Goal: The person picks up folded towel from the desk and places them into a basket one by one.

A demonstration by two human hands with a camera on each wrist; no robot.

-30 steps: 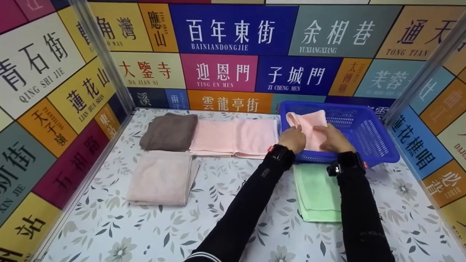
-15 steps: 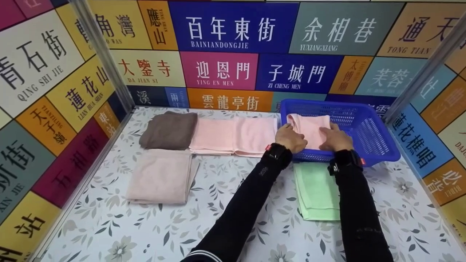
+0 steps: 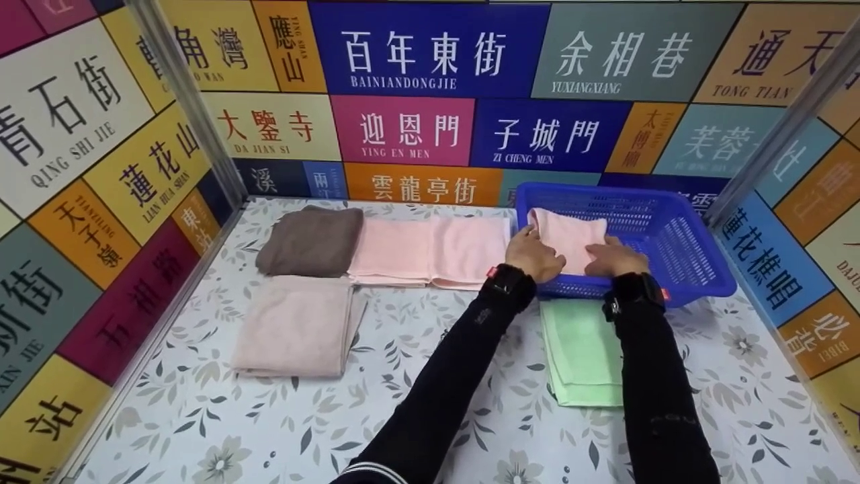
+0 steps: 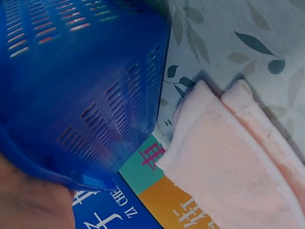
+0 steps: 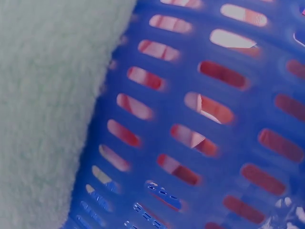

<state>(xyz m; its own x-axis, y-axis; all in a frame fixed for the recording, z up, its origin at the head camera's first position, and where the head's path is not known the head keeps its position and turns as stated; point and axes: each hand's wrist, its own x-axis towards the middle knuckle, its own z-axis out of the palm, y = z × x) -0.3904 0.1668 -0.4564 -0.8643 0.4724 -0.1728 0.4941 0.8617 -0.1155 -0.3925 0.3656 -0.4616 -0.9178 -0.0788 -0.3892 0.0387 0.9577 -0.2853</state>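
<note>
A folded pink towel [image 3: 572,240] sits inside the left end of the blue plastic basket [image 3: 699,286] in the head view. My left hand [image 3: 534,255] grips its near left side, reaching over the basket's rim. On the towel's right side, my right hand [image 3: 617,259] holds it with the thumb on the front face; its other fingers are largely hidden. Part of the left hand [image 4: 33,202] shows at the basket's rim in the left wrist view. Through the slots of the basket wall [image 5: 190,86], pink and red patches show in the right wrist view.
A folded green towel [image 3: 581,356] lies just in front of the basket. Left of it are two folded pink towels [image 3: 393,249], a brown towel [image 3: 312,240] and a beige towel [image 3: 295,326]. Sign-patterned walls [image 3: 430,60] enclose the leaf-print table [image 3: 403,403].
The pink towel has settled lower and flatter in the basket, its raised top edge dropping. Both hands have stayed on it, the right one shifting slightly and flattening lower.
</note>
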